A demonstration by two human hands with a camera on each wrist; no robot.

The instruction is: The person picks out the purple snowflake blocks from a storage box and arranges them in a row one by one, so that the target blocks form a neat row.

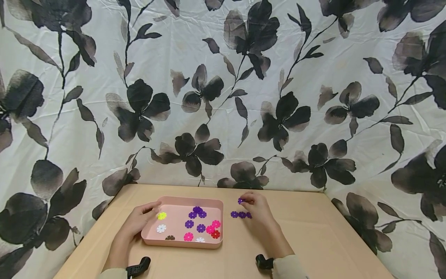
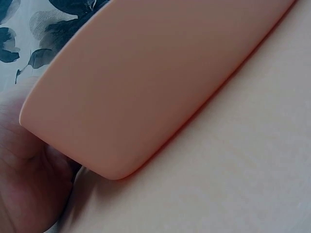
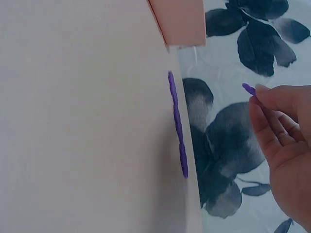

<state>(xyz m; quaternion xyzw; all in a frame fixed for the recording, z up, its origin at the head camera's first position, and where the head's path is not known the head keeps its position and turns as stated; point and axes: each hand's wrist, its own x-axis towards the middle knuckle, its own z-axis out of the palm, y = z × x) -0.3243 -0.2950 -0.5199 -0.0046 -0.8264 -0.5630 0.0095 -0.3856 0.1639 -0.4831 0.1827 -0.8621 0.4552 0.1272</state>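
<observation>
My right hand (image 1: 258, 207) pinches a purple flower-shaped piece (image 1: 240, 200) between thumb and fingertips, raised over the table right of the tray; the right wrist view shows the piece (image 3: 248, 89) edge-on. Just nearer than that hand, a short row of purple flower pieces (image 1: 242, 215) lies flat on the table. At the left end of the pink tray (image 1: 188, 200), my left hand (image 1: 137, 220) holds the rim. Inside the tray are several purple flower pieces (image 1: 189, 224), pink ones (image 1: 188, 236), a red one (image 1: 215, 234), a yellow one (image 1: 162, 216), white ones (image 1: 161, 228) and a brown one (image 1: 170, 238).
The tan tabletop (image 1: 306, 232) runs back to a white cloth (image 1: 244, 128) with dark printed flowers, hung behind it. Black straps with small devices (image 1: 138, 267) sit on both wrists.
</observation>
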